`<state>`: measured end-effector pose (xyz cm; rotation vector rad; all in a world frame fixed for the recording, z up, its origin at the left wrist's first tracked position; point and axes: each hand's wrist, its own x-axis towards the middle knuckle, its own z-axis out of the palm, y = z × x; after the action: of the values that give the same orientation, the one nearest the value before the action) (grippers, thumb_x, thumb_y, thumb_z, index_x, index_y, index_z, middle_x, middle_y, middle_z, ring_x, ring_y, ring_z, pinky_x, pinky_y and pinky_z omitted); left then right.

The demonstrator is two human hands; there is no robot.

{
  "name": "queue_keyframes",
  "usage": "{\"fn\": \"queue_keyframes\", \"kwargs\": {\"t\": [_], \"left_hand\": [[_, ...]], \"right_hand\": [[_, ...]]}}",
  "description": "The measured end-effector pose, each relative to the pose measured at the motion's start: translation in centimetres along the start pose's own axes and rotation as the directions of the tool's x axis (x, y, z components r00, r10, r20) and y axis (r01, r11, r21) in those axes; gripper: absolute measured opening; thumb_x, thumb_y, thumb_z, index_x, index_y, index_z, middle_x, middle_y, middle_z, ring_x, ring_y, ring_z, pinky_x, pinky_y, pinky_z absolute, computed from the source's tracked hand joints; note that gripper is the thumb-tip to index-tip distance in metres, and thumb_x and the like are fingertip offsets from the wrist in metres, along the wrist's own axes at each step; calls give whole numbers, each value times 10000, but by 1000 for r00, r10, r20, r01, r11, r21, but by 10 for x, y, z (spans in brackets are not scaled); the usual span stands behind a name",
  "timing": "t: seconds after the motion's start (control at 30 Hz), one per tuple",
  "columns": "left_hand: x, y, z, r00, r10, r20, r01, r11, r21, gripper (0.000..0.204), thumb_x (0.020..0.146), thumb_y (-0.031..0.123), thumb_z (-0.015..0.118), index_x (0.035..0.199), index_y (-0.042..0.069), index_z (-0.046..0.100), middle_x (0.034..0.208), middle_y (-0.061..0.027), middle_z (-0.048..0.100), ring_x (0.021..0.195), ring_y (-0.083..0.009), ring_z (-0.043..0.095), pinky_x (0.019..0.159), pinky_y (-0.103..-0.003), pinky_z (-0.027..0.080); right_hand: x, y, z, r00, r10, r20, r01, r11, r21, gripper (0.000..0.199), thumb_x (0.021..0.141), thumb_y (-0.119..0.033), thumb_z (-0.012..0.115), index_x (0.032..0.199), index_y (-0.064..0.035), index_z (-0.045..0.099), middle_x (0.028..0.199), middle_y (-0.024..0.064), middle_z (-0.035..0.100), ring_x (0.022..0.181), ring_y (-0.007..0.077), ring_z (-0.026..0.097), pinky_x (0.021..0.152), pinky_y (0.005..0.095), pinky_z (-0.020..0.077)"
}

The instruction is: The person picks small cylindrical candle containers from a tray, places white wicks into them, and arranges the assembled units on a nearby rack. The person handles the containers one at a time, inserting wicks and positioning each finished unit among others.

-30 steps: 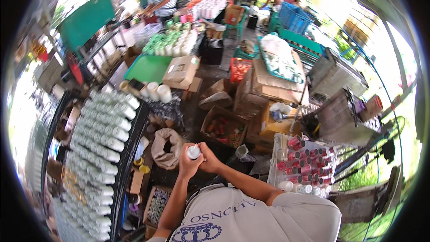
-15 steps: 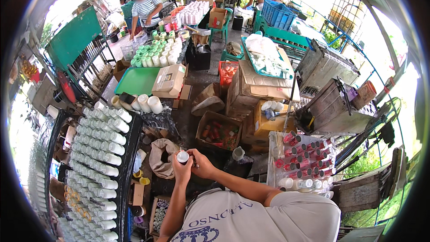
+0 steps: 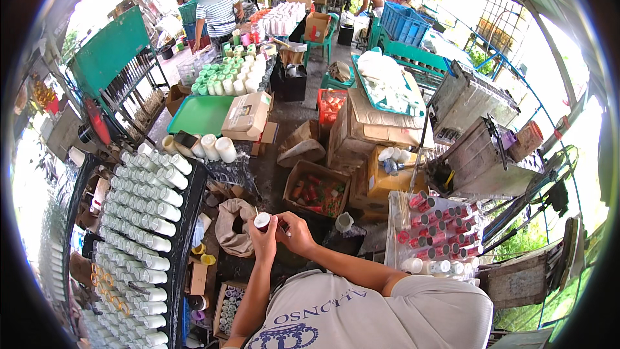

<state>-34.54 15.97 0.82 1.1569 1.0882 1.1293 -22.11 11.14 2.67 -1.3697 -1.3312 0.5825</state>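
Left fingers (image 3: pixel 272 225) around white-topped candle (image 3: pixel 261 220)

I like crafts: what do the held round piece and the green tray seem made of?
The round piece may be matte wax, judging by its white top and wick-like strand. The green tray looks like smooth plastic, from its even colour.

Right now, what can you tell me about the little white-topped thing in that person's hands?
The white-topped thing looks small and round, with a pale disc on top and a bit of dark red side below it. A thin, pale strand sticks up at its far edge. It sits roughly upright in the left hand, its top toward the camera. The right hand is close beside it, but whether it touches is unclear. Fingers hide the rest; its material can't be told.
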Motion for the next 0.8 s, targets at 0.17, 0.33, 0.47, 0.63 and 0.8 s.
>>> {"fn": "queue_keyframes", "kwargs": {"t": [0.17, 0.33, 0.47, 0.63, 0.8], "left_hand": [[3, -12, -1, 992, 99, -81, -94, 994, 57, 473, 967, 250, 810, 1234, -11, 520, 1096, -91, 623, 935, -160, 637, 824, -314, 538], [4, -9, -5, 987, 78, -139, -72, 996, 48, 486, 945, 254, 832, 1223, -7, 530, 1069, -91, 626, 925, -177, 638, 806, -328, 540], [8, -8, -2, 980, 126, -155, -118, 991, 58, 502, 915, 265, 854, 1203, -19, 556, 1041, -101, 651, 921, -181, 644, 813, -330, 540], [8, -10, -4, 985, 119, -128, -112, 992, 64, 555, 898, 268, 867, 1236, -27, 541, 1101, -118, 635, 975, -184, 639, 852, -328, 534], [9, -13, -5, 986, 97, -135, -90, 994, 57, 548, 904, 260, 861, 1243, -21, 536, 1098, -115, 635, 969, -179, 638, 844, -328, 534]], "right_hand": [[0, -2, 2, 997, 66, 33, -67, 996, 51, 333, 854, -81, 835, 1147, 10, 704, 997, 148, 719, 850, 248, 725, 743, 363, 582], [3, 6, 5, 994, -22, 102, 20, 999, 25, 379, 824, -82, 855, 1154, 9, 691, 1009, 147, 715, 882, 247, 730, 776, 364, 587], [2, 1, -2, 981, 3, 196, -7, 1000, 21, 447, 782, -89, 885, 1163, -6, 667, 1003, 120, 716, 884, 232, 728, 780, 362, 583], [1, -1, -1, 986, 30, 164, -26, 999, -23, 411, 785, -108, 890, 1101, -1, 650, 967, 110, 709, 836, 219, 706, 775, 355, 579], [1, 8, 4, 972, 134, 193, -140, 990, 17, 447, 778, -140, 897, 1113, -7, 632, 944, 98, 696, 832, 207, 696, 773, 345, 573]]}}
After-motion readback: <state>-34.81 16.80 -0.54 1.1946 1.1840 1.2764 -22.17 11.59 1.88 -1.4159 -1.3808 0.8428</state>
